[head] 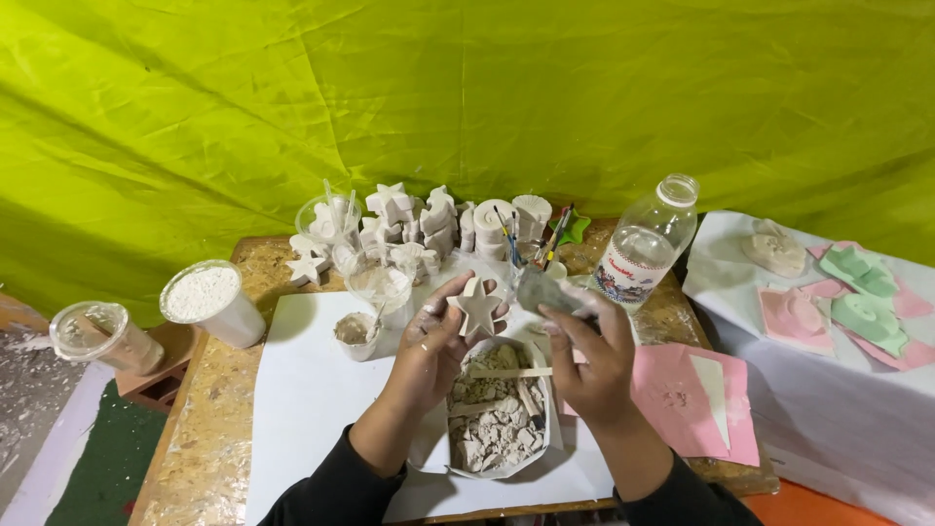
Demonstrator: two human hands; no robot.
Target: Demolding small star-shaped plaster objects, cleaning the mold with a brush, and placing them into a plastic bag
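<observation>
- My left hand (pixel 433 346) gripped a small white plaster star (pixel 477 306) by its edges, fingers curled round it, holding it up above the table.
- My right hand (pixel 589 356) pinched a small grey piece of sandpaper (pixel 542 289) just beside the star, fingers closed on it.
- Directly below both hands sat a white paper tray of broken plaster scraps (pixel 497 419), resting on a white sheet of paper (pixel 312 390) that covered the chipboard table (pixel 200 438).
- A small cup of grey paste (pixel 355 334) stood near my left hand.
- Behind it, a cluster of white plaster casts (pixel 429 229) lined the table's far edge.
- A clear plastic bottle (pixel 648 242) stood tilted to the right, and a tub of white powder (pixel 209 302) stood to the left.
- Pink and green sheets (pixel 857 292) lay on the side table, well apart.
</observation>
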